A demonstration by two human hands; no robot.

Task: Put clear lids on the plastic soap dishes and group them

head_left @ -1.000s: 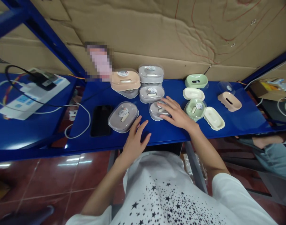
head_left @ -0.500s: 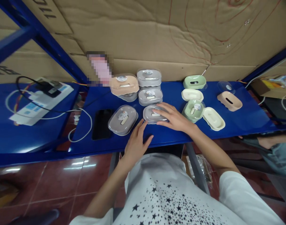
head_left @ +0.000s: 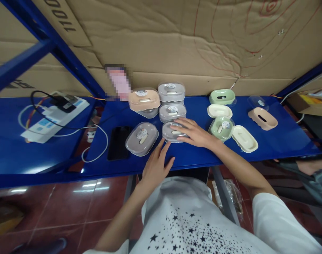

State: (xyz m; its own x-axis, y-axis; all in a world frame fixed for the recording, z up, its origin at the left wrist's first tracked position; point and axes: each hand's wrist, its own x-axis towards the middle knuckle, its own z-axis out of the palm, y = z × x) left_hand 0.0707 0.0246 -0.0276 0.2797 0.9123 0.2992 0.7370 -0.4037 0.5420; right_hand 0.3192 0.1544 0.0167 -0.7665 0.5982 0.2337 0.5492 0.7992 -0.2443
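My right hand (head_left: 194,133) lies flat, fingers stretched, on top of a grey lidded soap box (head_left: 171,131) on the blue shelf (head_left: 277,137). My left hand (head_left: 157,163) rests open on the shelf's front part, its fingertips beside that box and near another grey lidded soap box (head_left: 141,138). Behind these stand a third grey box (head_left: 172,112), a taller grey stack (head_left: 171,92) and a peach lidded box (head_left: 144,99).
To the right lie a green lidded box (head_left: 221,127), a green dish (head_left: 222,96), two cream trays (head_left: 219,110) (head_left: 243,138) and a peach dish (head_left: 262,118). A black phone (head_left: 119,142) with a white cable lies left. A power strip (head_left: 54,115) sits on the neighbouring shelf. Another person's arm (head_left: 309,165) shows at right.
My right hand slid the grey box it covers a little to the left, closer to the other grey boxes. My left hand stayed flat on the shelf edge.
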